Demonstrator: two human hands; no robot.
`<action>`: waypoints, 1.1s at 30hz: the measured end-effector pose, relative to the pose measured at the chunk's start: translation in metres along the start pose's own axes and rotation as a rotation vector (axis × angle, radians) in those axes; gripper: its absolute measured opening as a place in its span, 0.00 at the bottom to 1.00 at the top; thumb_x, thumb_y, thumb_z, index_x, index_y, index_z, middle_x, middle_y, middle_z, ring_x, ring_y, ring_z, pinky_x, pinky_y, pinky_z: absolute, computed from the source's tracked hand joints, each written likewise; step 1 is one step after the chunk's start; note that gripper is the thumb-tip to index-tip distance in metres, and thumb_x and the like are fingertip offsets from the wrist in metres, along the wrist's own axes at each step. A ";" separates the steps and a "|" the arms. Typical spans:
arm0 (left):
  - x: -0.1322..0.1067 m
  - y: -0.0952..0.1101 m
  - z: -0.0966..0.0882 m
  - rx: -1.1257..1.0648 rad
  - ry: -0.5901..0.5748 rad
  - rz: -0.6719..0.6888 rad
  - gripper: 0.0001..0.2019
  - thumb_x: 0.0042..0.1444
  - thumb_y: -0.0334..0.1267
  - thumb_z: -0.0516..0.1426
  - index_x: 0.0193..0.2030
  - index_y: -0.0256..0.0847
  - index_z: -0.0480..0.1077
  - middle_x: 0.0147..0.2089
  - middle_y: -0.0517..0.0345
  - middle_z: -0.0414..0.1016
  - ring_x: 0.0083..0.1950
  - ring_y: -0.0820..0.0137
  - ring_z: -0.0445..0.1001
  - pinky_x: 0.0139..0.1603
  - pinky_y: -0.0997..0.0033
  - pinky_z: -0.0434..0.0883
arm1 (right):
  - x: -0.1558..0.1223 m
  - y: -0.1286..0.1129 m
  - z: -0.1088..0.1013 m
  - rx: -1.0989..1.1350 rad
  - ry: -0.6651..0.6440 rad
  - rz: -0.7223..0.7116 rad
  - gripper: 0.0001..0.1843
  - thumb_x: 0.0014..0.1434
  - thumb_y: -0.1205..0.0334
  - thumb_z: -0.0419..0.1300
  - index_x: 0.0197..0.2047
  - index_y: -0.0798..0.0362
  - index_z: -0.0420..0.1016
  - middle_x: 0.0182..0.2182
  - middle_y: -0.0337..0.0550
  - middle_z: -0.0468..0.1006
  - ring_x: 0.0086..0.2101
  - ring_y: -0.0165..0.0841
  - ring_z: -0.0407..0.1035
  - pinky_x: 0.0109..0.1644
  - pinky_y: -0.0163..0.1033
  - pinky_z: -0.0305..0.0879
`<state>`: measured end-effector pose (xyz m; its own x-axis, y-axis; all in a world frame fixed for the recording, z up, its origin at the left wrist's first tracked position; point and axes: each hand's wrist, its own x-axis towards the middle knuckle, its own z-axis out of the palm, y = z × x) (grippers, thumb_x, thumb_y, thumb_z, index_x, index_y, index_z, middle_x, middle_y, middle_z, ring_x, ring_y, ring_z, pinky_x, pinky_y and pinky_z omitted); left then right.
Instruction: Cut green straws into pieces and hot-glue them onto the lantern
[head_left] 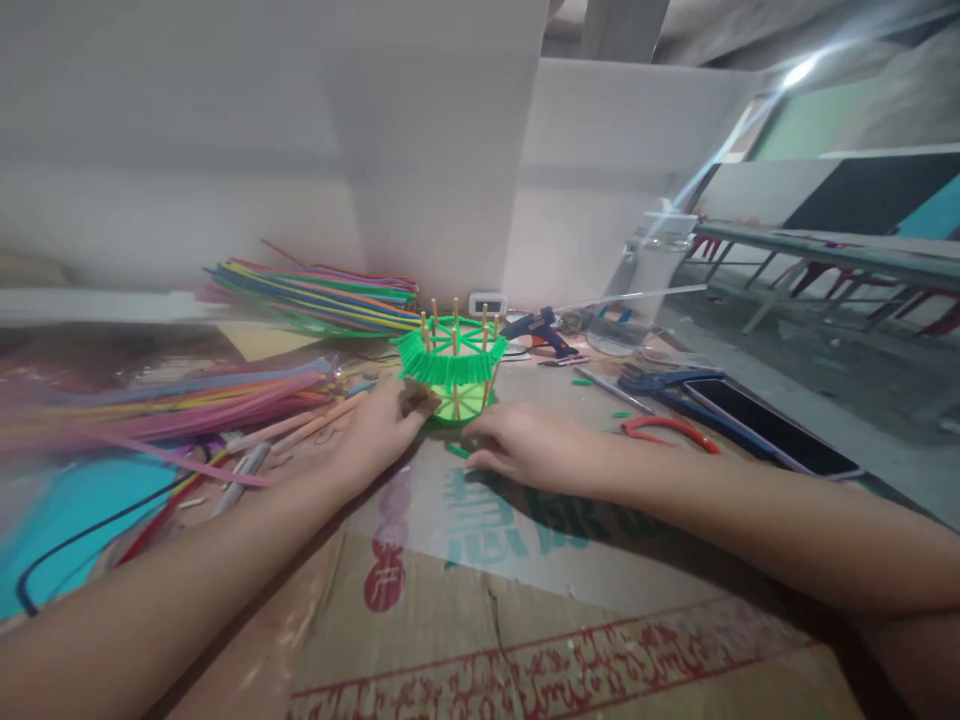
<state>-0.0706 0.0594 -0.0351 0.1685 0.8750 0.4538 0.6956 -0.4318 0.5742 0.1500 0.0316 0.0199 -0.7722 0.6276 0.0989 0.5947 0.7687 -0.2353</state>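
A round green craft frame (454,368) stands upright in front of me, with green strips fanned around its upper ring, several wooden sticks rising through it, and a light green base. My left hand (394,415) is at the base's left edge, its fingers curled around the edge and partly blurred. My right hand (514,442) rests near the base's front right edge. Its fingers are bent, with a gap between thumb and forefinger, and nothing shows between them. Close to those fingertips, a small green piece (458,451) lies on the table.
Bundles of coloured pipe cleaners (322,295) lie at the back left, with more (255,400) nearer. Behind the frame are a small white clock (488,304) and a blue glue gun (541,328). At right are a clear container (630,290), red-handled pliers (671,430) and a phone (772,425).
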 end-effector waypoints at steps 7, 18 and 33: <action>0.001 -0.005 0.001 0.014 -0.047 0.034 0.13 0.62 0.47 0.53 0.36 0.40 0.71 0.36 0.54 0.78 0.40 0.60 0.76 0.41 0.63 0.69 | 0.005 0.004 0.018 0.083 0.104 -0.101 0.05 0.62 0.69 0.59 0.38 0.57 0.77 0.35 0.48 0.78 0.36 0.35 0.72 0.39 0.39 0.66; 0.001 -0.001 -0.001 0.026 -0.035 -0.022 0.14 0.60 0.49 0.54 0.36 0.40 0.72 0.36 0.53 0.80 0.39 0.60 0.77 0.39 0.64 0.69 | -0.021 0.010 -0.021 1.242 0.244 0.134 0.09 0.59 0.59 0.62 0.42 0.52 0.70 0.30 0.40 0.82 0.31 0.31 0.78 0.36 0.37 0.76; 0.000 0.000 -0.004 0.014 -0.062 -0.001 0.15 0.61 0.50 0.53 0.36 0.41 0.71 0.37 0.55 0.79 0.40 0.60 0.77 0.41 0.64 0.69 | -0.019 0.028 -0.024 1.266 0.419 0.197 0.14 0.51 0.60 0.70 0.37 0.53 0.70 0.30 0.40 0.83 0.30 0.30 0.78 0.35 0.36 0.76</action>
<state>-0.0730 0.0587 -0.0325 0.2106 0.8873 0.4102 0.7056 -0.4284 0.5644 0.1864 0.0442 0.0342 -0.4373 0.8786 0.1919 -0.1022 0.1634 -0.9813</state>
